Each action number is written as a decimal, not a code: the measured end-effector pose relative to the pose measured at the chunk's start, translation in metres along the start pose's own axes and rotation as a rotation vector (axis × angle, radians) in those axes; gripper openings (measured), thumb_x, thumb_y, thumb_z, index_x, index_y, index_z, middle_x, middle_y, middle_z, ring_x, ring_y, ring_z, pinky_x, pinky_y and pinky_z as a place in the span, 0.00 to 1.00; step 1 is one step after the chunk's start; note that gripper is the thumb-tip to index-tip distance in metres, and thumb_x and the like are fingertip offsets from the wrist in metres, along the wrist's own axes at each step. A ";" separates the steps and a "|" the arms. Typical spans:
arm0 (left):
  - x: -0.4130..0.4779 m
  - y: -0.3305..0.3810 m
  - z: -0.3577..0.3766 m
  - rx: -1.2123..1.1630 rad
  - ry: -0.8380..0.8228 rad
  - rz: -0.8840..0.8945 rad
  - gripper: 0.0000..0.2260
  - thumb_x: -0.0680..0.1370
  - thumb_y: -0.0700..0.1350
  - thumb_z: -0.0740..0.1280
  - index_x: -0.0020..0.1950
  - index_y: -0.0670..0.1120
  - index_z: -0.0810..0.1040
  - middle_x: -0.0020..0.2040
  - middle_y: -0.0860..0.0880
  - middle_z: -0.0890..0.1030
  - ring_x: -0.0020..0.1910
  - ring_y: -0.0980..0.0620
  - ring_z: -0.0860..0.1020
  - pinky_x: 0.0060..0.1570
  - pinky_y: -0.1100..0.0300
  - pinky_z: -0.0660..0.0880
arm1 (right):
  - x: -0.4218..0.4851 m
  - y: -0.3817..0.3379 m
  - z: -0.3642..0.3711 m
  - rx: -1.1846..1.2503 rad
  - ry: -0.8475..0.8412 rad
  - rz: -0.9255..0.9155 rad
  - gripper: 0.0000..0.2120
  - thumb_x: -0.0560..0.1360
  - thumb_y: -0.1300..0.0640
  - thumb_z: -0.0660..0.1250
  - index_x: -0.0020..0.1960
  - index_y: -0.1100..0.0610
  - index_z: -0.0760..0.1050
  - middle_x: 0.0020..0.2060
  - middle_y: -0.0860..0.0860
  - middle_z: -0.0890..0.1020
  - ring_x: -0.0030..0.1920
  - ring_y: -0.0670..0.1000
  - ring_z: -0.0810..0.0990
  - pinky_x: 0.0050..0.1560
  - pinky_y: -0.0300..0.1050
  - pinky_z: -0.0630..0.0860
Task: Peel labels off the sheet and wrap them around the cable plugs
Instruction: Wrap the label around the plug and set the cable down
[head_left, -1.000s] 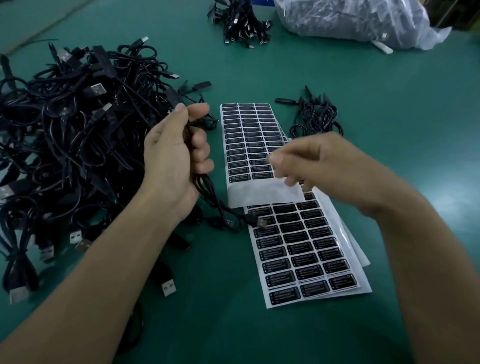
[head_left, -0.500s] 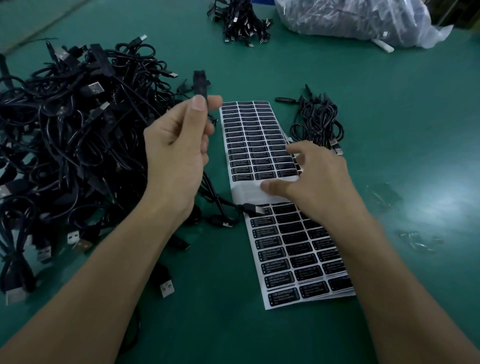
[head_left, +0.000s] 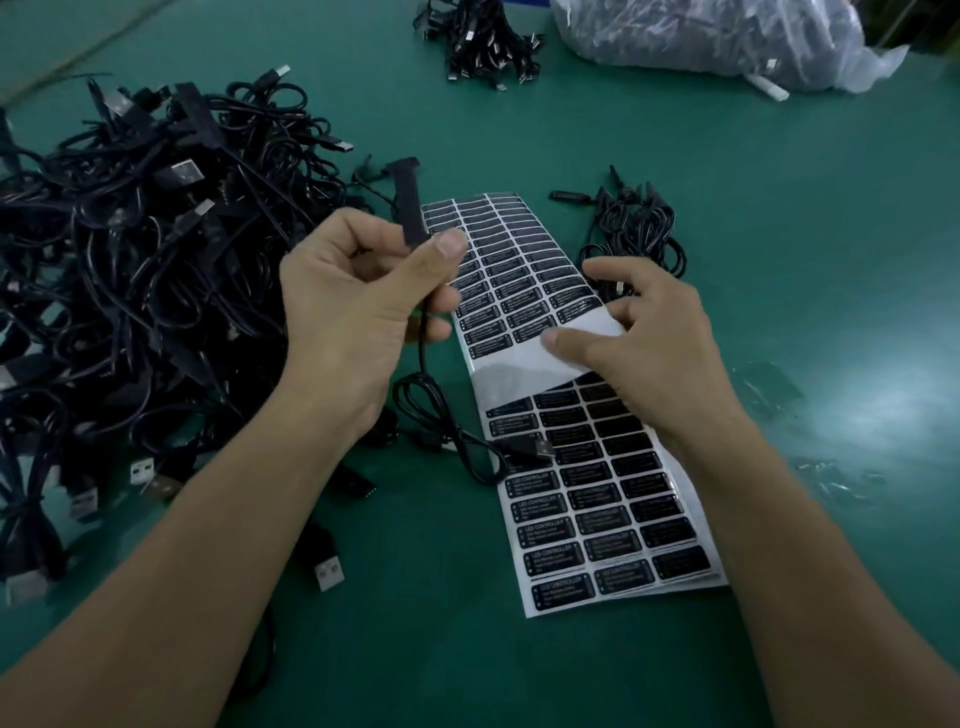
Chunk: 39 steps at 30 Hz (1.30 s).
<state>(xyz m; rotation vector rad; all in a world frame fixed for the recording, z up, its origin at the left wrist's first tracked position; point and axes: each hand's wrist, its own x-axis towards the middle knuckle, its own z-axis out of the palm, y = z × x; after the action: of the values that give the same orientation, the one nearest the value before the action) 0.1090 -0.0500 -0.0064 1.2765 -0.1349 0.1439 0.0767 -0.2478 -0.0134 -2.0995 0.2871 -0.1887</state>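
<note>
Covering the whole view, a green table (head_left: 779, 260) carries everything. A big tangled pile of black cables (head_left: 130, 286) fills its left side, and a clear plastic bag (head_left: 701, 36) of more stock lies at the far right corner. Down the middle run two label sheets: the upper sheet (head_left: 519, 270) overlaps the lower sheet (head_left: 597, 509), both printed with rows of small black labels. The left hand (head_left: 353, 312) is raised just left of the upper sheet, thumb and curled fingers clamped on a black plug (head_left: 408, 208) that stands upright above the thumb. The right hand (head_left: 649, 348) lies with its fingers spread on the upper sheet's near end – thumb tip on the bare white backing there, no label visibly lifted. A small cable bundle (head_left: 639, 228) sits just right of the sheets, another bundle (head_left: 483, 36) at the far edge. From the left hand the thin cable (head_left: 431, 395) hangs down and loops onto the table, ending in a USB connector (head_left: 530, 448) resting on the lower sheet.
</note>
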 end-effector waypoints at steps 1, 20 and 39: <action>-0.001 -0.001 0.001 0.045 -0.027 0.022 0.14 0.73 0.44 0.76 0.40 0.48 0.70 0.32 0.50 0.81 0.25 0.56 0.77 0.23 0.65 0.71 | 0.000 0.000 0.000 0.007 0.007 -0.016 0.23 0.71 0.50 0.78 0.64 0.44 0.76 0.46 0.50 0.82 0.49 0.50 0.82 0.53 0.50 0.79; 0.004 -0.005 0.005 0.124 -0.136 -0.294 0.19 0.86 0.51 0.50 0.45 0.48 0.76 0.29 0.56 0.63 0.27 0.58 0.59 0.22 0.66 0.60 | -0.004 -0.004 0.008 0.245 -0.042 -0.099 0.15 0.74 0.64 0.74 0.52 0.48 0.76 0.36 0.46 0.86 0.32 0.44 0.81 0.35 0.37 0.77; -0.010 -0.020 0.008 0.773 -0.270 0.281 0.13 0.75 0.42 0.76 0.46 0.38 0.73 0.41 0.56 0.78 0.43 0.63 0.77 0.42 0.72 0.73 | -0.009 -0.007 0.021 0.227 -0.075 -0.226 0.13 0.76 0.65 0.70 0.45 0.51 0.69 0.39 0.54 0.86 0.45 0.55 0.85 0.53 0.61 0.80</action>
<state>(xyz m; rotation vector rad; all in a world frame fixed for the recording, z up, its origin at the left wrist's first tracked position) 0.1022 -0.0638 -0.0247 2.0433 -0.5287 0.2807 0.0739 -0.2241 -0.0183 -1.9050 -0.0174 -0.2629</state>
